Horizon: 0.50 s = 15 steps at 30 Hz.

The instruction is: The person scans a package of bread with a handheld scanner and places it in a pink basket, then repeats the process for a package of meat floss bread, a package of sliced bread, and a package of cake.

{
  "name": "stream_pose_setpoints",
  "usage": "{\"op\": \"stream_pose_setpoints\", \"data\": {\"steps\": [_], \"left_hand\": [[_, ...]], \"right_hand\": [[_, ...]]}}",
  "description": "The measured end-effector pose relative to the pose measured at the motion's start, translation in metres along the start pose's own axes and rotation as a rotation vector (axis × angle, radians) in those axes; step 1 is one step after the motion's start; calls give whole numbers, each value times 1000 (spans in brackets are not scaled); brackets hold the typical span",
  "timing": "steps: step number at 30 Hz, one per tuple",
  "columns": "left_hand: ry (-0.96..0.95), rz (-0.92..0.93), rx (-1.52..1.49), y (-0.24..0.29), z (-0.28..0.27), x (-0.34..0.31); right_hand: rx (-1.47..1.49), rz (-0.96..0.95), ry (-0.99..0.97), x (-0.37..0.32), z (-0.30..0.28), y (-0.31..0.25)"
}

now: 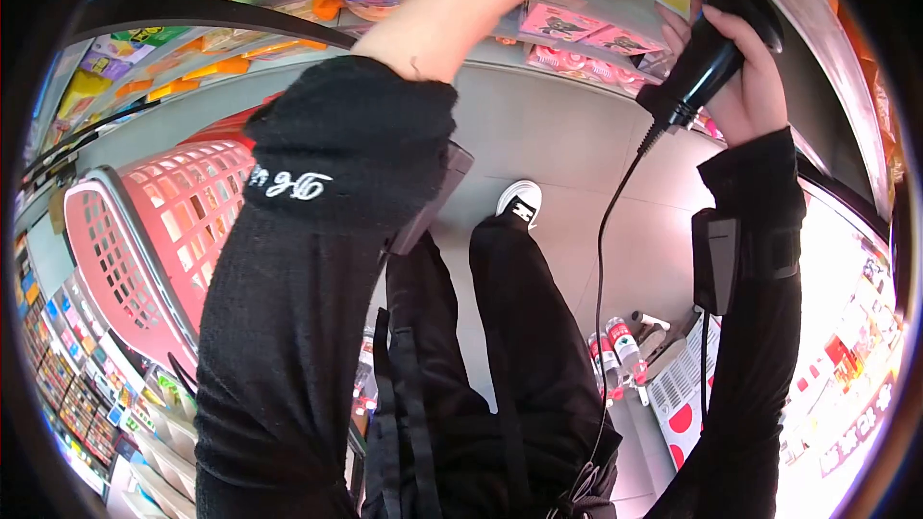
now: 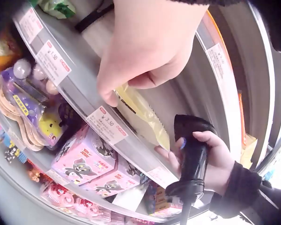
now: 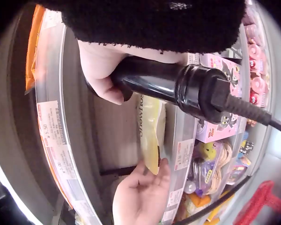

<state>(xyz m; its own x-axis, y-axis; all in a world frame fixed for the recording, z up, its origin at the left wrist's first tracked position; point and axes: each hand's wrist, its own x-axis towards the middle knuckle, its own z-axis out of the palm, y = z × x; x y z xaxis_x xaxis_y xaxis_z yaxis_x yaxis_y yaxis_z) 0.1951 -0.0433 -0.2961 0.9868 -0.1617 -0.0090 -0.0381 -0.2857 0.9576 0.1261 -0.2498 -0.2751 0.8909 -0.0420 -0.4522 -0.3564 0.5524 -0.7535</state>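
The left hand point(image 3: 138, 201), at the lower middle of the right wrist view, pinches one end of a yellow packet point(image 3: 152, 126) between thumb and fingers; in the head view this hand runs off the top edge. The right hand point(image 1: 750, 86), at the upper right of the head view, has its fingers wrapped round the grip of a black scanner point(image 2: 192, 164). In the left wrist view its fingertips come close to the packet's far end; whether they touch it I cannot tell.

The packet lies slantwise across the middle of the left wrist view, over a grey shelf point(image 3: 117, 136) and just behind a price tag point(image 2: 107, 124). The step in hand looks like presenting the packet to the scanner; the next move probably calls for turning a printed code towards the scanner's window and keeping the film flat. No code shows on the packet, and a wrinkle could spoil a reading.

A cable point(image 1: 604, 259) drops from the scanner down the middle of the head view. Among the containers, pink boxes point(image 2: 86, 159) with cartoon cats sit on the level below, closed, their contents hidden. Left of them, a clear pack point(image 2: 33, 110) shows a small yellow figure inside. A pink basket point(image 1: 183, 231) stands at the left of the head view; what it holds I cannot make out. Bottles point(image 1: 627, 351) with red labels lie at the lower right.
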Motion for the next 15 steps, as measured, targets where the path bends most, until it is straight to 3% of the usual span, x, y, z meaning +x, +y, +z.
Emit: {"op": "stream_pose_setpoints", "data": {"steps": [2,4,6,9,11,12,14,15], "left_hand": [[-139,-364,-50,9,-9,2],[-54,35,261,5,-15,2],[-87,-32,254,11,-20,0],[-271,-235,-85,26,-25,-13],[-37,200,208,8,-17,-16],[-36,198,208,2,-14,-20],[178,304,356,1,-14,-36],[165,223,370,4,-17,-46]], "right_hand": [[-25,-18,18,2,9,0],[-9,83,6,7,9,-3],[-20,104,22,4,13,-2],[2,113,-2,-1,11,-1],[-7,93,-2,-8,13,-1],[-7,95,-2,-13,17,1],[-59,-15,78,-22,26,5],[-104,-25,113,-29,30,7]]}}
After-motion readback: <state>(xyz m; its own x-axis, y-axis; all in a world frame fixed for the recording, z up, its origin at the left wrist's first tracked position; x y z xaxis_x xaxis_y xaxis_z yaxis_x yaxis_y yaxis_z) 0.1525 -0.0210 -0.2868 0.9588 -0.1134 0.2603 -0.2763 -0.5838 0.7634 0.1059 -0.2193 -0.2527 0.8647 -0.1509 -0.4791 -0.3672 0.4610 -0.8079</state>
